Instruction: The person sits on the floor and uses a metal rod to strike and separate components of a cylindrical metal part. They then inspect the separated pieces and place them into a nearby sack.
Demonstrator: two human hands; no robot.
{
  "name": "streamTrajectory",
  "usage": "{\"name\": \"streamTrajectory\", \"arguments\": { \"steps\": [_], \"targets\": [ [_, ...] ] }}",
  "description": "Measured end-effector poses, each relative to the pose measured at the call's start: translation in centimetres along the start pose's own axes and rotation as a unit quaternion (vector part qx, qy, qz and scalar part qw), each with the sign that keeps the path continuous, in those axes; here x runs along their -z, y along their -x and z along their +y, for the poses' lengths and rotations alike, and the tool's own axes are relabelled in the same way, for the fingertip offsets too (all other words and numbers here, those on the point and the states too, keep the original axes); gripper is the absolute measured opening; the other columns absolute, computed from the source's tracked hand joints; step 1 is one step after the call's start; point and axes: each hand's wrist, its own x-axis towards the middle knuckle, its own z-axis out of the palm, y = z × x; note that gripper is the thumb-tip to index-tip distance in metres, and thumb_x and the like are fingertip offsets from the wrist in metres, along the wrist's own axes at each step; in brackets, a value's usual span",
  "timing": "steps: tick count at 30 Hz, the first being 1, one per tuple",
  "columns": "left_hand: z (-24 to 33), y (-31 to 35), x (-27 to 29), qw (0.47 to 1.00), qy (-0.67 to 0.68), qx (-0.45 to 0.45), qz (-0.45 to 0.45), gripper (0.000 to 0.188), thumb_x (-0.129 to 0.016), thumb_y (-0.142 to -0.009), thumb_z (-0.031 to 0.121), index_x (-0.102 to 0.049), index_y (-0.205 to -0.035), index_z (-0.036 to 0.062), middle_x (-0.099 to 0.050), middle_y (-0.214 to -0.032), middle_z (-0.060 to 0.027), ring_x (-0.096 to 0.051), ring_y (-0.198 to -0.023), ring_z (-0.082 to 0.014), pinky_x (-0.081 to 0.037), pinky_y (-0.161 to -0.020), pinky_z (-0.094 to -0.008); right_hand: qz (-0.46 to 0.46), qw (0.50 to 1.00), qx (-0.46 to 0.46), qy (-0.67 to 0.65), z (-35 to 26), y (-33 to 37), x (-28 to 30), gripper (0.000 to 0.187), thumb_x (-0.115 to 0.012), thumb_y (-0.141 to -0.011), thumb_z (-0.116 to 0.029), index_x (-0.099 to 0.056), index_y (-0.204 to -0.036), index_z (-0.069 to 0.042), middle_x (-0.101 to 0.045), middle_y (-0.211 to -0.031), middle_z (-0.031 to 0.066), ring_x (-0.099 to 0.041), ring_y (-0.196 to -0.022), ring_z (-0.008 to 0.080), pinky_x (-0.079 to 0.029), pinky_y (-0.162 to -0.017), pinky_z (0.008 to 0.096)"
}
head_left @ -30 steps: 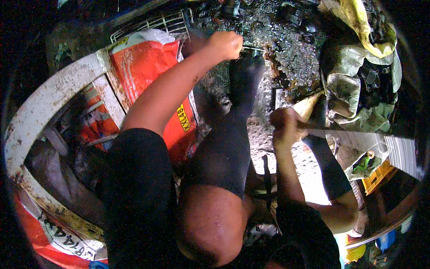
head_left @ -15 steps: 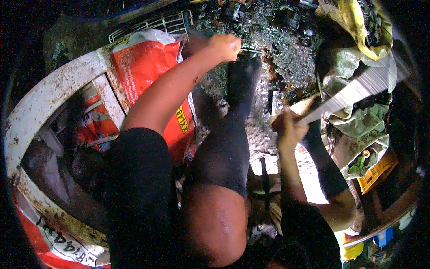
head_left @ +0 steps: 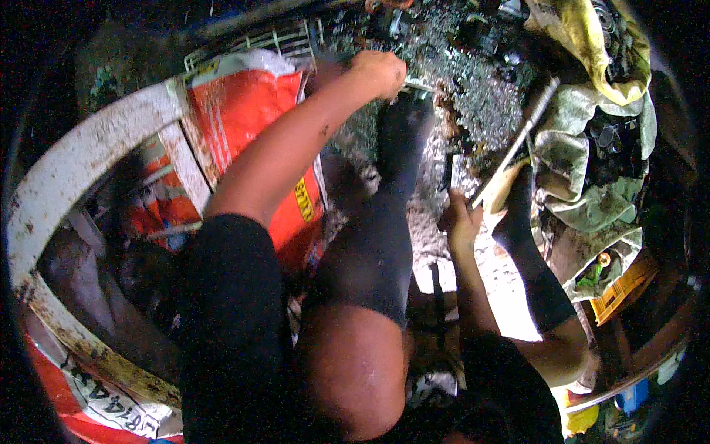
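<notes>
My left hand (head_left: 379, 74) is closed in a fist at the upper middle, near the heap of dark scrap. A thin metal piece (head_left: 420, 88) sticks out beside its knuckles; its gripped part is hidden. Right of centre, my right hand (head_left: 462, 223) grips a long pale rod (head_left: 521, 139) by its lower end. The rod slants up and to the right, its tip over the scrap's right side. Between the hands stretches my leg in a dark sleeve (head_left: 370, 214), its foot end just below the metal piece.
Dark broken scrap (head_left: 481, 81) covers the ground ahead. To the left are a red sack (head_left: 244, 111) and a rusty white frame (head_left: 96, 129). Dirty pale sacks (head_left: 566, 155), a yellow sack (head_left: 588, 37) and an orange plastic piece (head_left: 621, 292) lie to the right.
The rod, a wide blur pointing right before, has swung up and left to a steeper slant. My right hand has shifted slightly left and down. The left hand has barely moved.
</notes>
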Motion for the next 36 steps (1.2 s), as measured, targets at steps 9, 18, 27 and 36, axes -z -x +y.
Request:
{"name": "streamTrajectory", "arguments": {
  "steps": [9,18,27,36],
  "targets": [
    [0.0,0.2,-0.3,0.999,-0.029,-0.015,0.033,0.034,-0.074,-0.071,0.034,-0.074,-0.09,0.0068,-0.071,-0.088,-0.0204,-0.07,-0.083,-0.0373,-0.056,-0.078,-0.0477,0.007,1.0,-0.002,0.002,1.4,-0.5,2.4,0.031,-0.069,-0.091,-0.03,-0.056,-0.071,-0.01,-0.037,-0.052,-0.0071,-0.034,-0.041,0.0072,-0.023,-0.04,0.0277],
    [0.4,1.7,-2.7,0.998,-0.02,0.007,0.059,0.024,-0.073,-0.073,0.028,-0.073,-0.083,0.0062,-0.071,-0.09,-0.0212,-0.07,-0.086,-0.0381,-0.056,-0.078,-0.0479,-0.023,0.997,-0.062,0.033,2.5,0.5,1.9,0.039,-0.072,-0.088,-0.033,-0.051,-0.064,-0.01,-0.046,-0.05,-0.0028,-0.042,-0.04,0.0083,-0.031,-0.039,0.0276],
    [1.5,1.6,-2.4,0.998,-0.014,0.006,0.057,0.027,-0.072,-0.072,0.026,-0.072,-0.085,0.002,-0.071,-0.09,-0.0223,-0.07,-0.084,-0.0384,-0.057,-0.077,-0.0479,-0.013,0.986,-0.032,0.161,3.4,0.6,1.9,0.039,-0.07,-0.09,-0.035,-0.056,-0.068,-0.006,-0.047,-0.052,-0.0025,-0.041,-0.045,0.0087,-0.031,-0.043,0.0294],
    [0.7,1.1,-2.6,0.999,0.004,-0.012,0.031,0.026,-0.071,-0.068,0.023,-0.073,-0.087,0.0055,-0.071,-0.091,-0.021,-0.07,-0.083,-0.0396,-0.057,-0.074,-0.0502,-0.16,0.914,0.329,-0.175,-10.8,3.7,-1.2,0.032,-0.055,-0.09,-0.028,-0.042,-0.065,-0.012,-0.039,-0.059,0.0031,-0.041,-0.058,0.022,-0.037,-0.055,0.0384]
  ]
}}
